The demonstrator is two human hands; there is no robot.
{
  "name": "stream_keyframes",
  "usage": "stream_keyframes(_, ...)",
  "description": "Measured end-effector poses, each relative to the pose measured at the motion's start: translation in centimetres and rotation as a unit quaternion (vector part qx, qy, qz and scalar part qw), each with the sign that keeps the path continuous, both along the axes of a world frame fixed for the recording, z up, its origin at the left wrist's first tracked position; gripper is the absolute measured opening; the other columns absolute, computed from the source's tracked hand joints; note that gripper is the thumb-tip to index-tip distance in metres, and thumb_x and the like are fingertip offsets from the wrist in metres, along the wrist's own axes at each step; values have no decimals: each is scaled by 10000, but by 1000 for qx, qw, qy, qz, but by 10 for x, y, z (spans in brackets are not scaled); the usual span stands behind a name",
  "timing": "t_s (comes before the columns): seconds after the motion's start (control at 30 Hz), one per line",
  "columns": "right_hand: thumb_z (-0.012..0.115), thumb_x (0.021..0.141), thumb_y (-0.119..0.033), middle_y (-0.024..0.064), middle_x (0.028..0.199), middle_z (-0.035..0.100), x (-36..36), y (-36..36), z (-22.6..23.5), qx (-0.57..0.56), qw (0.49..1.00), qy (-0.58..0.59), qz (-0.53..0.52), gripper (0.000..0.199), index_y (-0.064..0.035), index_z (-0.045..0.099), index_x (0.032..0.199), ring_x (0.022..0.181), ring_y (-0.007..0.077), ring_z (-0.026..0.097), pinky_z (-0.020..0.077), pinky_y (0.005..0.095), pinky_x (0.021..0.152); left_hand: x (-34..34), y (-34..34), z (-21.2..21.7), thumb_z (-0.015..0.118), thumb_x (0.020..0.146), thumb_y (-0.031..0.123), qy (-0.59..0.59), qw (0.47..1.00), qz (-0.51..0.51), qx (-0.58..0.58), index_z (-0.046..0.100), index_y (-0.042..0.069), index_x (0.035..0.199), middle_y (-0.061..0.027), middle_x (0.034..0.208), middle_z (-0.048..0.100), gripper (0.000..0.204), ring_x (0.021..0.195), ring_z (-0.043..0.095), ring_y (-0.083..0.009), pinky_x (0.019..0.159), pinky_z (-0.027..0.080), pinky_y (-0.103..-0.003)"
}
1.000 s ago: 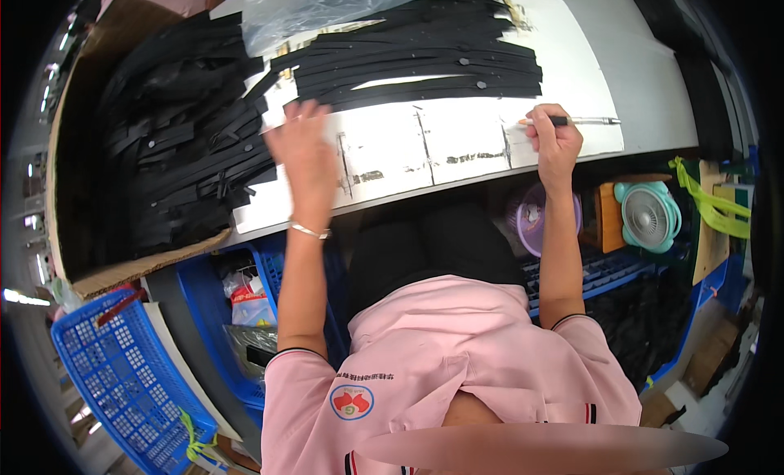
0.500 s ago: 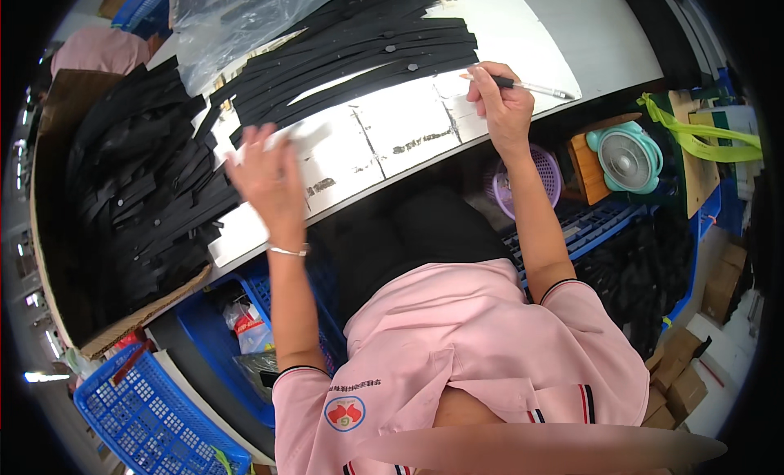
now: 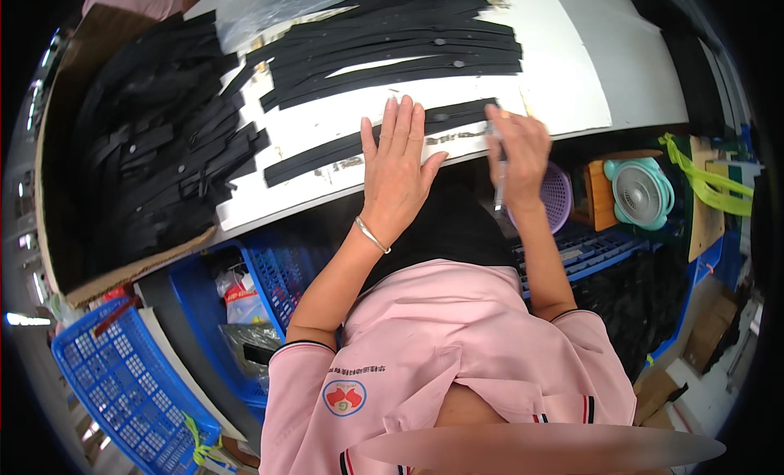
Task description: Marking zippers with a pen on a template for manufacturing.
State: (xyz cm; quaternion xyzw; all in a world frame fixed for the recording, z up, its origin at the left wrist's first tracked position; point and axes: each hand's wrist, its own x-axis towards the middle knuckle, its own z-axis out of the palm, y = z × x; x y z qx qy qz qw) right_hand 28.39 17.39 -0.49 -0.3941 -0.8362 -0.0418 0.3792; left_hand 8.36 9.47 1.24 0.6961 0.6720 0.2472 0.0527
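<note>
Fingers point(image 3: 400, 120) flat on a long black strip point(image 3: 327, 153).

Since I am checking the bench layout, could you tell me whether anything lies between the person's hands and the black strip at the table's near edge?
Nothing visible does. The left hand lies flat on the black strip, and the right hand, holding a pen, is at its right end.

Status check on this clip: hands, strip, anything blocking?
Left hand flat, pressing the black strip to the white table. Right hand gripping a pen at the strip's right end. Nothing on the strip but the hands; stacked strips lie apart behind.
</note>
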Motion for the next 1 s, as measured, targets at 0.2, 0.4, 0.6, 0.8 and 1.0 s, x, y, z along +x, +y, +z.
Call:
stream_keyframes(0.2, 756, 897, -49, 59, 1016, 736, 31, 16, -6, 33, 998, -16, -53, 392, -82, 706, 1284, 1025, 216, 650, 426, 434, 1070, -34, -42, -4, 699, 968, 345, 36, 996, 84, -15, 402, 10, 1565, -164, 1642, 375, 746, 1561, 263, -354, 1237, 80, -634)
stream_keyframes(0.4, 753, 905, -50, 66, 986, 737, 26, 19, -13, 67, 995, -18, -68, 336, -74, 727, 1240, 958, 216, 649, 465, 426, 1032, -67, -85, -9, 694, 980, 311, 36, 978, 203, -28, 407, 55, 1583, -128, 1652, 380, 715, 1563, 267, -318, 1241, 26, -596)
stream_keyframes(0.6, 726, 953, -76, 66, 1085, 754, 29, 19, -14, 66, 994, -39, -84, 247, -69, 744, 1199, 1037, 252, 643, 465, 407, 1004, -86, -81, -13, 716, 964, 338, 22, 983, 179, 19, 496, 36, 1516, -123, 1575, 492, 667, 1520, 371, -285, 1237, 48, -605)
stream_keyframes(0.8, 698, 979, -95, 60, 1045, 761, 5, 19, 8, 23, 996, -29, -83, 225, -68, 740, 1198, 1006, 235, 668, 458, 411, 1044, -86, -82, -17, 738, 942, 339, 12, 979, 195, 50, 546, 39, 1476, -120, 1535, 534, 642, 1501, 397, -308, 1228, 103, -612)
stream_keyframes(1.0, 630, 1042, -171, 50, 1000, 759, -96, -16, 52, -391, 867, 292, 103, 223, -32, 747, 1173, 873, 110, 680, 536, 287, 852, -86, -79, -20, 754, 920, 349, 14, 976, 201, 76, 580, 39, 1445, -119, 1494, 573, 634, 1467, 441, -314, 1216, 141, -611)
